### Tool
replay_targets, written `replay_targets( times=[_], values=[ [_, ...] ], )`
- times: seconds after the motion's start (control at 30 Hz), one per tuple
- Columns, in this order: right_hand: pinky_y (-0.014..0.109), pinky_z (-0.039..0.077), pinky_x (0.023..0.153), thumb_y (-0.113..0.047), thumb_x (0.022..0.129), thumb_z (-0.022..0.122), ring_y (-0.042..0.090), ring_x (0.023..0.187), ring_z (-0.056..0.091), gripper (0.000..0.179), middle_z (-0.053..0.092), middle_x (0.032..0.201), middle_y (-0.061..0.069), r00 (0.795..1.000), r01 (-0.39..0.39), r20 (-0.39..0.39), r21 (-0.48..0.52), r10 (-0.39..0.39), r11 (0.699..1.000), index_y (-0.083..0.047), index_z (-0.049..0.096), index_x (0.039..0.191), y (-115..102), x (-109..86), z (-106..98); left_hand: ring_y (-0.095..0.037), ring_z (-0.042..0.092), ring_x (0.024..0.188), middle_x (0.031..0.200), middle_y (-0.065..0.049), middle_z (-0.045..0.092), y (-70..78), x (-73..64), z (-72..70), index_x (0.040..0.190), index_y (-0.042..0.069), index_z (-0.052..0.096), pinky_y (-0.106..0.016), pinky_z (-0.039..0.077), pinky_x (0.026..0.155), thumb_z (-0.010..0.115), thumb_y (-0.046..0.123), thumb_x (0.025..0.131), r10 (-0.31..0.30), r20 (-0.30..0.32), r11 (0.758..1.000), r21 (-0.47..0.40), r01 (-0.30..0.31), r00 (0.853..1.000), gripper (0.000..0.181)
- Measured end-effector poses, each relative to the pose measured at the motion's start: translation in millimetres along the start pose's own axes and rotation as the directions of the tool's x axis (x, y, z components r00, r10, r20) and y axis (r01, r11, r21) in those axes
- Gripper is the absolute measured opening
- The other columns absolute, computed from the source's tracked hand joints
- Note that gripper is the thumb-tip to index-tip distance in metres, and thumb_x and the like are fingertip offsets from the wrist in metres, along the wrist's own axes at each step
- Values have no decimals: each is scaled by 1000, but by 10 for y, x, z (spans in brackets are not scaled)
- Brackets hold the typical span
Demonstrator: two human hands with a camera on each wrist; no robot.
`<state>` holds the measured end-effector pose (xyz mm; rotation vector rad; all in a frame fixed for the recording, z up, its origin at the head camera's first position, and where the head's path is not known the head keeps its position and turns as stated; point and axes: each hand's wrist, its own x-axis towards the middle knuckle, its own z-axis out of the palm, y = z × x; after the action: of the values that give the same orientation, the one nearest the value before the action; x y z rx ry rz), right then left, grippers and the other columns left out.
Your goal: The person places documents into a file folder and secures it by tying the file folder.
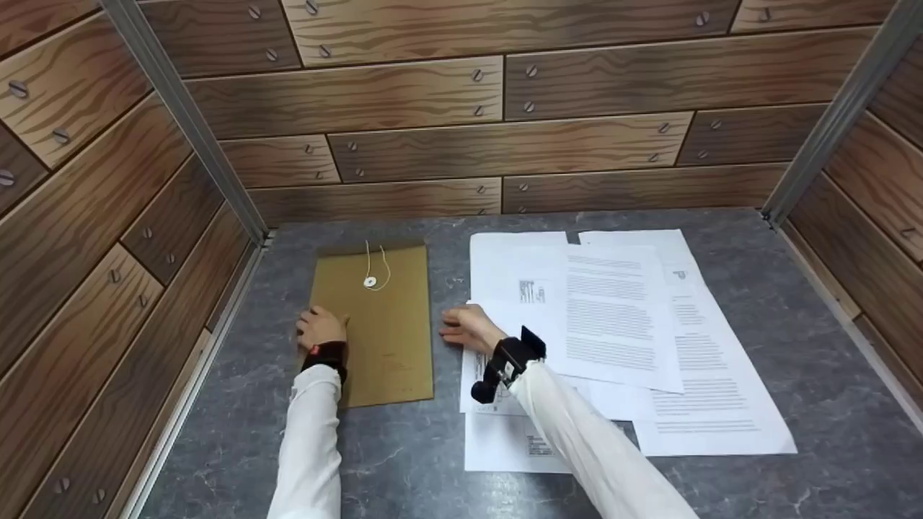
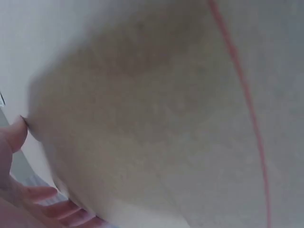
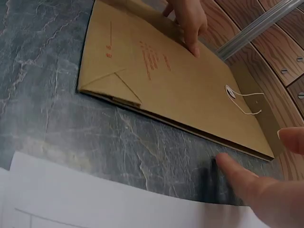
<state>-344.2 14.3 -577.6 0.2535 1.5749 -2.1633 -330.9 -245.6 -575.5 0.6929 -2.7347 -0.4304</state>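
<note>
A brown string-tie document envelope (image 1: 382, 324) lies on the left of the table, its flap at the far end folded out. Loose white string trails from its round button (image 1: 370, 282). My left hand (image 1: 321, 328) grips the envelope's left edge, thumb on top; the other fingers are partly hidden at the side. The left wrist view shows the left thumb (image 2: 14, 135) and a blurred, close surface. My right hand (image 1: 472, 328) holds nothing, fingers loosely extended over the gap between the envelope and the papers. In the right wrist view, its index finger (image 3: 237, 175) points toward the envelope's near edge.
Several overlapping printed white sheets (image 1: 613, 310) spread across the table's right half, partly under my right forearm. Wood-plank-patterned walls (image 1: 418, 151) with metal corner posts (image 1: 195, 122) enclose the grey marbled table (image 1: 404, 461) at the back and sides.
</note>
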Motion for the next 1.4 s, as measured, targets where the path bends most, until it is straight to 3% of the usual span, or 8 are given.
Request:
replay_targets(
  times=[0.37, 0.53, 0.67, 0.8, 0.93, 1.03, 1.23, 1.4],
  values=[
    [28, 49, 64, -2, 83, 60, 24, 74, 59, 32, 58, 92, 19, 1000, -16, 6, -38, 16, 999, 7, 45, 111, 149, 218, -41, -44, 42, 97, 102, -32, 42, 172, -38, -119, 109, -16, 43, -58, 40, 72, 67, 29, 80, -70, 29, 997, -38, 71, 997, 59],
    [24, 48, 55, -7, 77, 67, 14, 64, 56, 27, 58, 77, 10, 993, 116, 58, -176, -107, 978, 6, 56, 97, 484, 733, -250, -45, 42, 99, 109, -33, 41, 184, 55, -43, 112, -14, 43, -60, 41, 70, 68, 30, 80, -72, 56, 988, -130, 79, 996, 60],
    [32, 50, 57, -7, 77, 66, 20, 70, 58, 37, 56, 86, 13, 975, 223, 82, -265, -208, 938, 6, 52, 109, 602, 995, -352, -44, 44, 86, 96, -32, 43, -150, 498, 820, 103, -14, 48, -49, 42, 64, 65, 46, 76, 81, -102, 994, -64, -88, 991, 68],
    [37, 51, 55, -3, 78, 64, 24, 69, 59, 32, 55, 88, 15, 968, 248, 66, -351, -241, 903, 4, 52, 108, 352, 722, -322, -43, 44, 78, 83, -29, 45, -353, 816, 1447, 93, -15, 51, -48, 35, 63, 58, 59, 74, 198, -160, 980, 22, -197, 967, 77],
    [34, 51, 49, 1, 76, 63, 22, 64, 59, 29, 57, 86, 15, 956, 287, 68, -413, -285, 864, 1, 55, 104, 141, 556, -482, -47, 45, 85, 96, -32, 43, -21, 612, 1020, 102, -14, 47, -52, 39, 70, 60, 57, 76, 109, 21, 984, -147, -105, 994, 77],
    [35, 51, 50, 1, 77, 63, 23, 68, 60, 31, 58, 93, 16, 955, 282, 49, -452, -292, 846, 1, 54, 106, 113, 677, -753, -52, 44, 94, 107, -35, 37, 237, 474, 713, 113, -13, 40, -55, 39, 77, 63, 52, 76, 61, 177, 964, -267, -11, 982, 79],
    [35, 51, 51, -3, 78, 65, 24, 68, 61, 33, 58, 98, 19, 949, 308, 96, -470, -299, 827, 0, 50, 106, 139, 893, -1330, -50, 49, 91, 98, -37, 47, 246, 635, 1107, 114, -12, 35, -49, 42, 78, 64, 57, 73, 267, 145, 903, -382, -195, 953, 85],
    [29, 49, 46, 0, 76, 62, 14, 57, 56, 23, 54, 77, 6, 943, 331, 142, -466, -300, 820, 0, 48, 94, -255, 147, -1317, -40, 50, 100, 108, -33, 51, 326, 601, 1138, 116, -12, 39, -40, 42, 81, 63, 50, 78, 340, 219, 801, -577, -159, 915, 76]
  ],
)
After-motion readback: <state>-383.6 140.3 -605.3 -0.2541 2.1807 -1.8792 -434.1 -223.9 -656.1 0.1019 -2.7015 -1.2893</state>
